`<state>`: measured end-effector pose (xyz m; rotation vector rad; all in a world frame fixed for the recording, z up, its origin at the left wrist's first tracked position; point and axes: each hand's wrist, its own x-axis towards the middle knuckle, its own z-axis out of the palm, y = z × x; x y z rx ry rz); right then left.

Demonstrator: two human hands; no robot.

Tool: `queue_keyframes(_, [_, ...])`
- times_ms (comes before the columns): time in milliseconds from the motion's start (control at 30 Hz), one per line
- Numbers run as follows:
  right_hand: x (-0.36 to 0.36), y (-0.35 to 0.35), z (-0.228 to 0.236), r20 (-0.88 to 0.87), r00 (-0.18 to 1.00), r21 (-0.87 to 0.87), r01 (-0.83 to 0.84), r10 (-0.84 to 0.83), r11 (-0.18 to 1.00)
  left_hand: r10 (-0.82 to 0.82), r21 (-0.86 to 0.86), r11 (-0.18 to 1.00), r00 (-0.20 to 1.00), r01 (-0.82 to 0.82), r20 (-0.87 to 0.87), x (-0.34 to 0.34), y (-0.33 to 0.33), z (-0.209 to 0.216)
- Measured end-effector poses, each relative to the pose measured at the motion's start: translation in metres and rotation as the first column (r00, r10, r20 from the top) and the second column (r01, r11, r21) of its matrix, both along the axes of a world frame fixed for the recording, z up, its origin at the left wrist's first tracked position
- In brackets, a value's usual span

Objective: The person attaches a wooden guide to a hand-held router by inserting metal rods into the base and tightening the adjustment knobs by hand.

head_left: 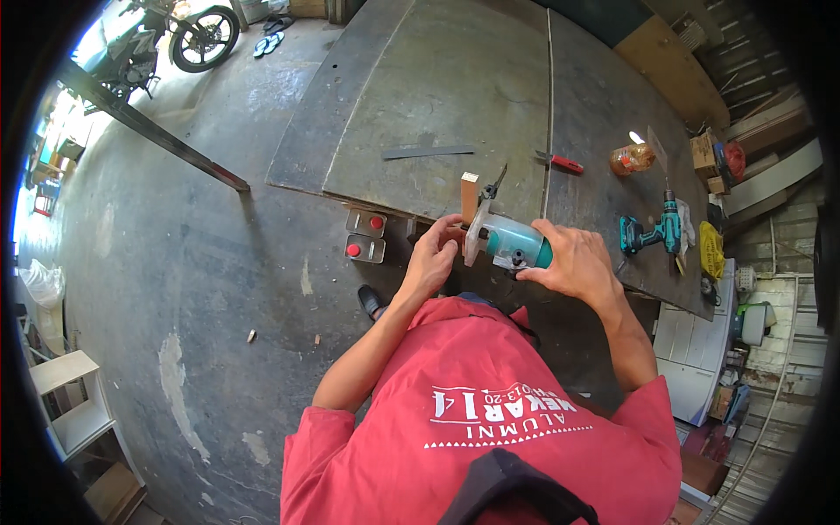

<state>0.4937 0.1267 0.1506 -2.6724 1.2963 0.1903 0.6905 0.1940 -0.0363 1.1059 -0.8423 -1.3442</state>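
A teal trim router (523,242) with a clear housing lies on its side at the table's near edge. My right hand (573,262) wraps round its rear end. The pale base plate (476,234) faces left, toward my left hand (430,262). My left fingers are bent together at the plate's near side, around the bit area; what they pinch is hidden. A small wooden block (470,197) stands just beyond those fingers, beside the plate. Past the router, a dark thin tool or cord end (500,178) points away from me.
On the worktable (437,96) are a flat metal strip (429,152), a red utility knife (567,164), an orange-filled jar (632,159) and a teal cordless drill (658,229). Two metal cans (365,248) with red caps stand below the left edge. A slanting post (157,131) and motorcycle (140,52) are far left.
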Motion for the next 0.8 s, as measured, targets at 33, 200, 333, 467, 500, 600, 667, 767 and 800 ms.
queue_keyframes(33, [0.002,-0.005,0.005,-0.075,0.997,0.002,-0.032,0.032,1.000,-0.033,0.014,0.999,0.999,0.034,-0.041,-0.002,-0.004,-0.005])
queue_keyframes(200, [0.011,-0.027,0.020,-0.306,0.947,-0.029,-0.113,0.099,0.993,-0.181,0.105,0.976,0.977,0.192,-0.110,-0.010,-0.030,0.000])
queue_keyframes(333, [0.019,-0.048,0.019,-0.432,0.885,-0.051,-0.218,0.175,0.975,-0.173,0.116,0.973,0.967,0.197,-0.188,-0.019,-0.051,-0.018])
queue_keyframes(467, [0.024,-0.073,0.001,-0.544,0.799,-0.026,-0.320,0.255,0.947,-0.090,0.145,0.980,0.954,0.136,-0.286,-0.030,-0.065,-0.033])
queue_keyframes(500, [0.026,-0.079,-0.003,-0.585,0.763,-0.012,-0.346,0.274,0.938,-0.021,0.160,0.984,0.951,0.074,-0.308,-0.032,-0.066,-0.033])
queue_keyframes(600, [0.034,-0.091,-0.014,-0.668,0.673,0.025,-0.405,0.317,0.914,0.111,0.199,0.979,0.942,-0.048,-0.316,-0.030,-0.068,-0.035])
queue_keyframes(667, [0.040,-0.097,-0.024,-0.709,0.620,0.047,-0.435,0.337,0.899,0.171,0.220,0.970,0.938,-0.106,-0.301,-0.026,-0.069,-0.041])
queue_keyframes(767, [0.049,-0.101,-0.039,-0.794,0.513,0.056,-0.471,0.325,0.881,0.250,0.172,0.958,0.962,-0.230,-0.107,-0.028,-0.071,-0.058])
queue_keyframes(800, [0.055,-0.100,-0.042,-0.800,0.500,0.058,-0.485,0.331,0.873,0.263,0.176,0.954,0.958,-0.242,-0.110,-0.030,-0.070,-0.067])
